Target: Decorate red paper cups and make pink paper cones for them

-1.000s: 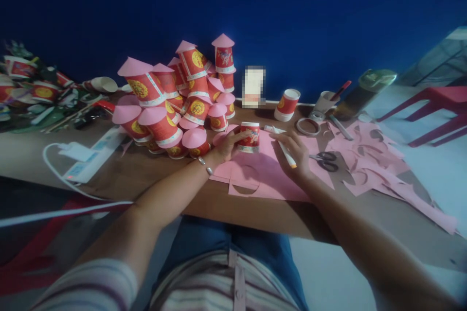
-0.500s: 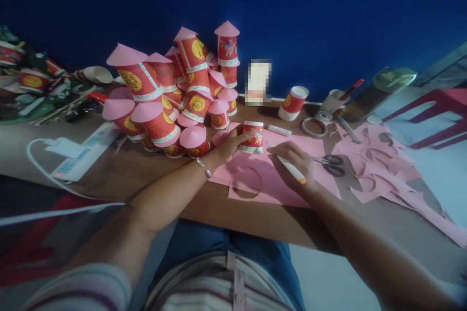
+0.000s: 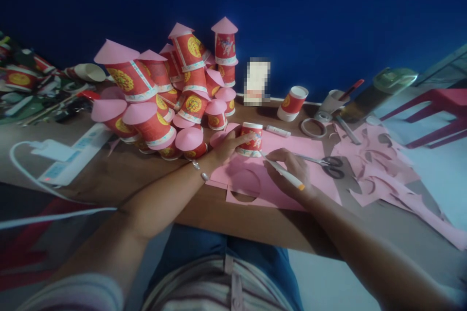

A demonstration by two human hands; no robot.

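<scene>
My left hand (image 3: 226,146) grips a red paper cup (image 3: 251,139) standing upside down on a pink paper sheet (image 3: 272,175). My right hand (image 3: 290,175) is closed on a white pen (image 3: 282,172) with an orange end, its tip at the foot of the cup. A circle is cut out of the sheet (image 3: 245,184) just in front of the cup. A pen cap (image 3: 278,130) lies beyond the cup.
A pile of red cups with pink cone tops (image 3: 171,97) stands at left. Scissors (image 3: 330,164), a tape ring (image 3: 314,128), another upturned cup (image 3: 292,103) and pink scraps (image 3: 379,165) lie right. A power strip (image 3: 69,160) sits far left.
My right hand has drawn back toward me and swung the pen so its tip meets the base of the cup. The left hand stays on the cup.
</scene>
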